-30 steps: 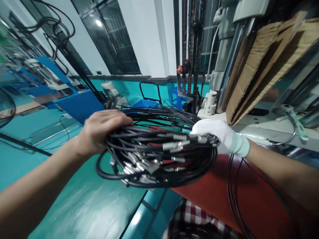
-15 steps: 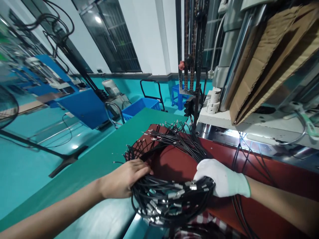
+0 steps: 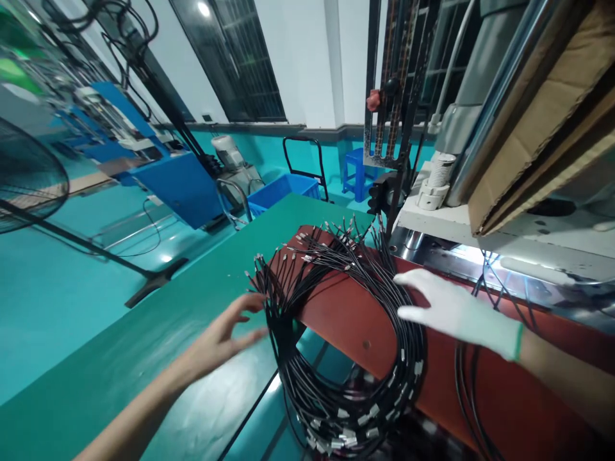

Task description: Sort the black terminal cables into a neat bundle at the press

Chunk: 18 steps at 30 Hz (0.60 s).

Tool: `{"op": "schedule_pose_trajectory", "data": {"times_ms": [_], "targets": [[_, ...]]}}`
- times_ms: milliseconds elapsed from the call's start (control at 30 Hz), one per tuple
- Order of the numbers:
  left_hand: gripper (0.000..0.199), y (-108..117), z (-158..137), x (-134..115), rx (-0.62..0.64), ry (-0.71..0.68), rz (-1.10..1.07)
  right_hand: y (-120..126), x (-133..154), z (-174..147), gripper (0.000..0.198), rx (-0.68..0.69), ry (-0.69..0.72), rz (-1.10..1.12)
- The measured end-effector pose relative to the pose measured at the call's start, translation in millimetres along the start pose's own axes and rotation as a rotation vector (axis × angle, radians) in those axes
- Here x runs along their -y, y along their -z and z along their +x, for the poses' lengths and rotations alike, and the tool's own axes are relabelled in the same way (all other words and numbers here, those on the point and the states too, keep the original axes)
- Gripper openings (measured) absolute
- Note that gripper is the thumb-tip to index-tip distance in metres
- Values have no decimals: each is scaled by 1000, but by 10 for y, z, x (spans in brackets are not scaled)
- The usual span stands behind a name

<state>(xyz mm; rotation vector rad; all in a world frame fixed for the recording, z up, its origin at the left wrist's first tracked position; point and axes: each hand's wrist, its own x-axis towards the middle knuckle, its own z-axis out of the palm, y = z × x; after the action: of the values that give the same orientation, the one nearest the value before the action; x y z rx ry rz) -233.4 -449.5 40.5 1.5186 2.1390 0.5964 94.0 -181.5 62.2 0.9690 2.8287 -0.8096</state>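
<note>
A looped bundle of black cables (image 3: 408,320) with small silver metal end fittings lies on the red-brown board, its lower curve hanging past the near edge. Loose cable ends fan out at its far side. Bare and with fingers apart, my left hand (image 3: 230,330) is beside the bundle's left side, where a dark band or wrap seems to gather the cables. My right hand (image 3: 442,304), in a white glove with a green cuff, hovers by the right side of the loop. Its thumb and fingers are spread, and nothing is in them.
The red-brown board (image 3: 343,320) lies beside a green table top (image 3: 192,346). On the right is a machine bed (image 3: 446,221) with cardboard (image 3: 538,134) leaning over it. More black cables (image 3: 468,384) hang over the board there. A blue bin (image 3: 283,192) stands behind the table.
Both hands have let go of the cable bundle and moved apart from it, fingers opening. The bundle now lies lower, with its loop spread wider. The view has shifted slightly.
</note>
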Motion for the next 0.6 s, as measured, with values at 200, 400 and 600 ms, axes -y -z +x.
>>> {"op": "schedule_pose_trajectory", "data": {"times_ms": [200,400,600], "targets": [[84,-421,591,16,-307,242,-3,-266,286,618,106,-52,-297,-260],[93,-740,915,-495,-254,148,308,-456,489,771,99,-76,-243,-428],[85,-634,1008,-299,-247,350,309,-380,398,883,84,-80,-251,-380]]}}
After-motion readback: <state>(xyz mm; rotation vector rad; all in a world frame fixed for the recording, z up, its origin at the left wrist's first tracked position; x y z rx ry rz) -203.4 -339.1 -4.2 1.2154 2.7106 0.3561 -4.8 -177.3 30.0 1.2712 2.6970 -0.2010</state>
